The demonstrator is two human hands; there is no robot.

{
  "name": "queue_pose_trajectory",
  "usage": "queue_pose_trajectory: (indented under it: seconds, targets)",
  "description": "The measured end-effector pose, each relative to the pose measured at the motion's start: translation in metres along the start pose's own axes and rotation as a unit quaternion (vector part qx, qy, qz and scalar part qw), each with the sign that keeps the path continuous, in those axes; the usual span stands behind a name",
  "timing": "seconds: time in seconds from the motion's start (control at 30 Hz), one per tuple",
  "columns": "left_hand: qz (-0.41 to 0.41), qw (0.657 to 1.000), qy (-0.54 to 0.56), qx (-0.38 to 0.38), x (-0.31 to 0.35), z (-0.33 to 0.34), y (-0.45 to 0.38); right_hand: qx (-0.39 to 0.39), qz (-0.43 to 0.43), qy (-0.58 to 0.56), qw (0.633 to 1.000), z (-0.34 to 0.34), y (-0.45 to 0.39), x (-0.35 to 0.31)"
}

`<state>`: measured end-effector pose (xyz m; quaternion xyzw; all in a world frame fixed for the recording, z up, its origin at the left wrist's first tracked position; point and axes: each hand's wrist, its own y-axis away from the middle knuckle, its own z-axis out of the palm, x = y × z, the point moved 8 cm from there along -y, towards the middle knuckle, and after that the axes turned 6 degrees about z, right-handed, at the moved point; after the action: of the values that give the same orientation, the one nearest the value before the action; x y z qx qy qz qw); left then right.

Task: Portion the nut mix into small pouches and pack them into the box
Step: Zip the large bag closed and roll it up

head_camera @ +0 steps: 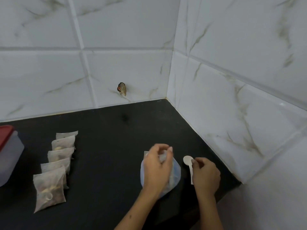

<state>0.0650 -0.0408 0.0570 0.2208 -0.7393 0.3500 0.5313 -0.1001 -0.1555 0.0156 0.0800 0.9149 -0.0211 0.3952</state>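
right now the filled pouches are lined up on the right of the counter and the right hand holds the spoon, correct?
Not quite: the head view shows the filled pouches lined up on the left of the counter, beside the box. The right hand does hold the spoon.

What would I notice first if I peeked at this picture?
Probably the two hands at the bottom: the left hand pinches a small pouch over a blue bag, and the right hand holds a white spoon. Next, the row of filled pouches lined up on the dark counter to the left, beside a box with a red lid.
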Motion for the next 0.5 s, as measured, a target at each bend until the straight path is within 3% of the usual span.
queue_pose_trajectory:
  seconds: [0.13,0.23,0.33,0.43,0.5]
  targets:
    - [-0.055,0.991,-0.116,0.049,-0.027,-0.043,-0.011,-0.033,-0.035,0.009,0.999,0.008,0.009,-0.023]
    - [-0.186,0.964,-0.187,-0.028,-0.062,-0.049,-0.009,-0.126,-0.048,0.038,0.99,0.029,0.02,-0.034]
    - [-0.287,0.941,-0.155,-0.09,-0.081,-0.048,0.0,-0.229,-0.005,0.11,0.967,0.054,0.03,-0.031]
    - [-0.265,0.943,-0.175,-0.1,-0.08,-0.057,-0.003,-0.296,0.044,0.128,0.946,0.067,0.034,-0.036]
    - [-0.24,0.947,-0.189,-0.095,-0.074,-0.066,-0.009,-0.295,0.029,0.126,0.947,0.071,0.03,-0.053]
